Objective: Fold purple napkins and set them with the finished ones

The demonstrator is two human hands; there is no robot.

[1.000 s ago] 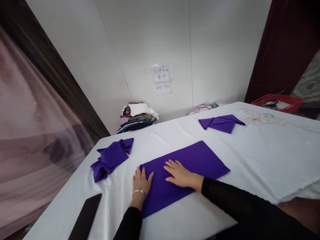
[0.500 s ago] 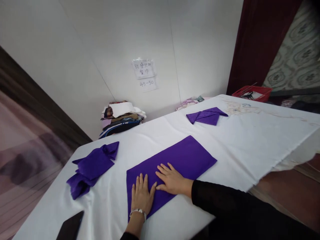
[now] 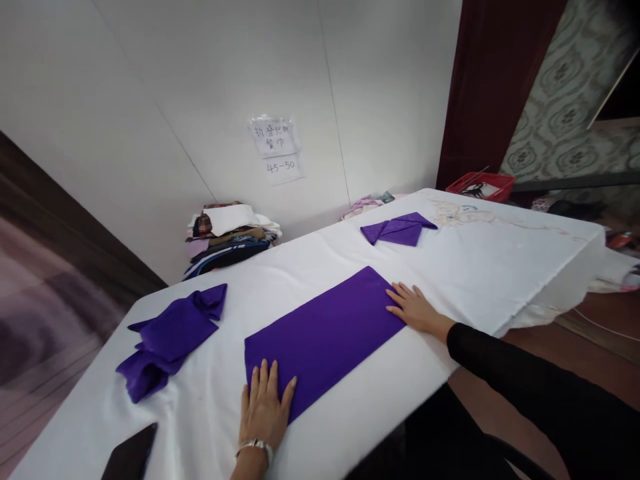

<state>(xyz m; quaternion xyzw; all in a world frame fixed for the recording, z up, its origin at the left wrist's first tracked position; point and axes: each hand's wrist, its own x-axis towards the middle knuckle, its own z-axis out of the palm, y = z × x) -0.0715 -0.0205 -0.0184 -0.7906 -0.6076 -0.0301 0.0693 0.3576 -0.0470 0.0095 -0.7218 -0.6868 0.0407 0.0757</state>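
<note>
Flat on the white table (image 3: 345, 420), a smooth purple cloth (image 3: 323, 333), rectangular and set at a slant, between the two hands. Over its near left corner, the left hand (image 3: 265, 410), palm down, fingers slightly apart and stretched out, grasping nothing; around that wrist, a silver bracelet (image 3: 256, 445). At its right end, the right hand (image 3: 416, 309), also palm down, fingers loosely spread, released, tips on the cloth, with a black sleeve (image 3: 500, 367) behind. How hard pressed, cannot tell.

To the left of the purple cloth and apart from it, a bunched cloth (image 3: 177, 333), also purple; nearer, at the bottom of the view, a dark slab (image 3: 131, 455). Beyond the right end, a folded cloth (image 3: 400, 231) of the same purple, near pale embroidery (image 3: 470, 213).

Past the far edge, against the wall (image 3: 225, 53), a clothes pile (image 3: 233, 233); above, a handwritten sign (image 3: 274, 137) with "45-50" on its lower sheet. At far right, beyond the table, a red basket (image 3: 505, 187).
</note>
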